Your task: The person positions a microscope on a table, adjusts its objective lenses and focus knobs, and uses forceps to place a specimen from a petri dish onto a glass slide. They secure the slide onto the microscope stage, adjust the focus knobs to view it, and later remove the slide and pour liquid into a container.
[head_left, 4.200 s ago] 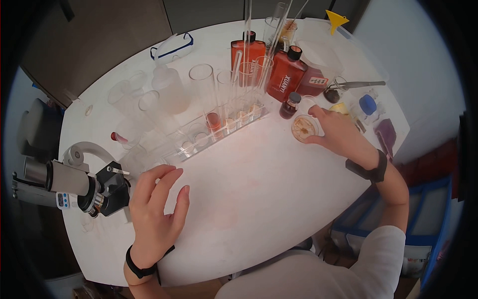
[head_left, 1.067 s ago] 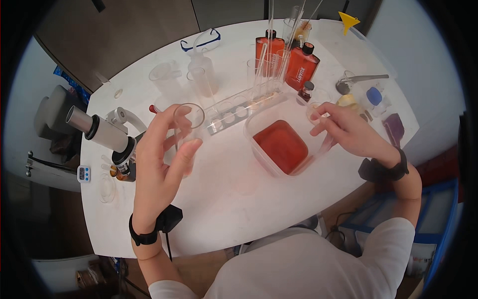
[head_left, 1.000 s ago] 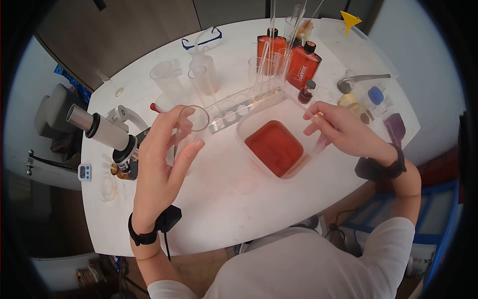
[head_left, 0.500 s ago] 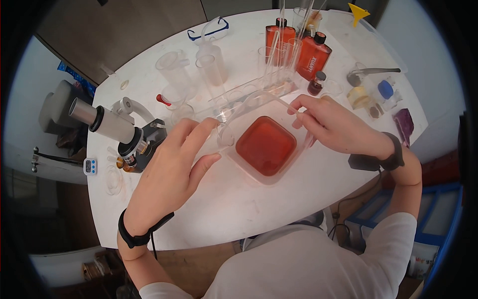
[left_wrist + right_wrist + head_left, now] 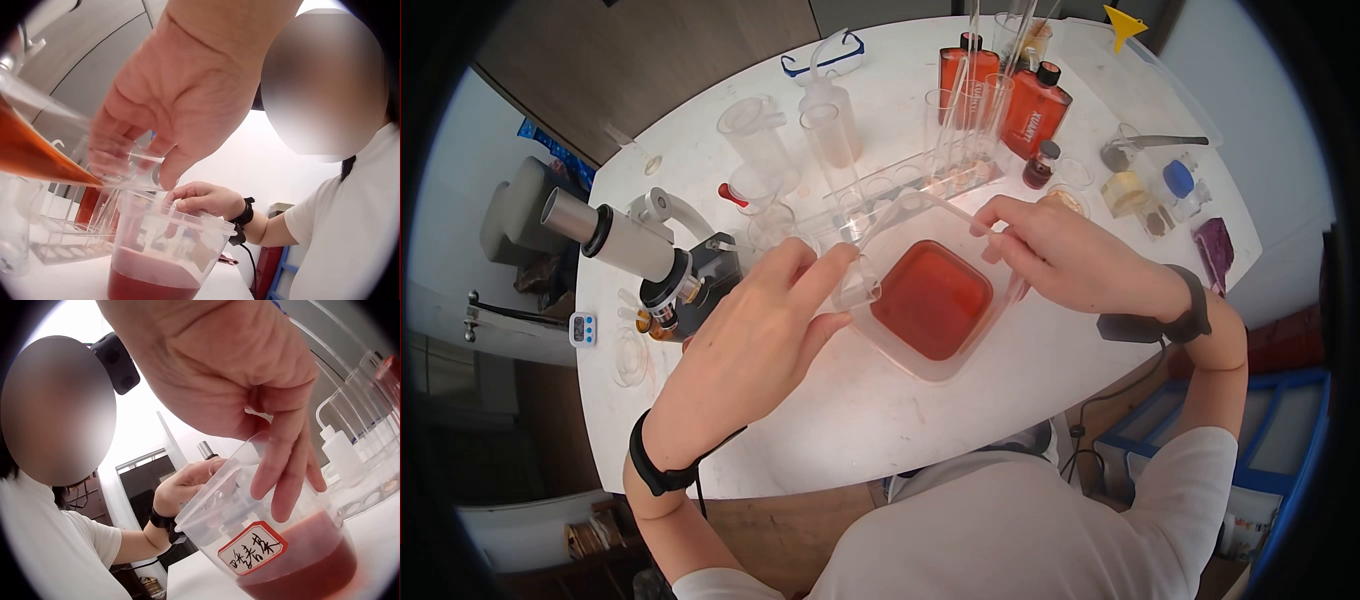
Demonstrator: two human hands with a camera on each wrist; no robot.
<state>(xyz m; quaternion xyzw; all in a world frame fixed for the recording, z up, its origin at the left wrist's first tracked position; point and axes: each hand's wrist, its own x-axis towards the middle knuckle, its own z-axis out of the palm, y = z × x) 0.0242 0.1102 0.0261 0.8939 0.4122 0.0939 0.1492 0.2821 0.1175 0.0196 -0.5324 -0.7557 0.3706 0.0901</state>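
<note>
My left hand (image 5: 750, 335) grips a clear glass cylinder (image 5: 858, 283) near its mouth. In the left wrist view the cylinder (image 5: 47, 147) lies tilted, orange-red liquid reaching toward its mouth, which is over the rim of a clear plastic tub (image 5: 209, 225). Red liquid (image 5: 932, 298) covers the tub's bottom. With its fingers on the tub's far right rim, my right hand (image 5: 1080, 255) holds the tub. A red-bordered handwritten label (image 5: 253, 548) is on the tub's side in the right wrist view. Whether liquid is flowing out is not clear.
Behind the tub runs a clear rack (image 5: 900, 190) with tall tubes. Two red bottles (image 5: 1035, 112) and a small dark bottle (image 5: 1041, 165) stand at the back right. A microscope (image 5: 635, 250) is at the left, glass beakers (image 5: 750, 135) beyond it.
The tub of red liquid has come in front of the rack, held by my right hand. My left hand has taken the cylinder, moved it right and tipped it toward the tub.
</note>
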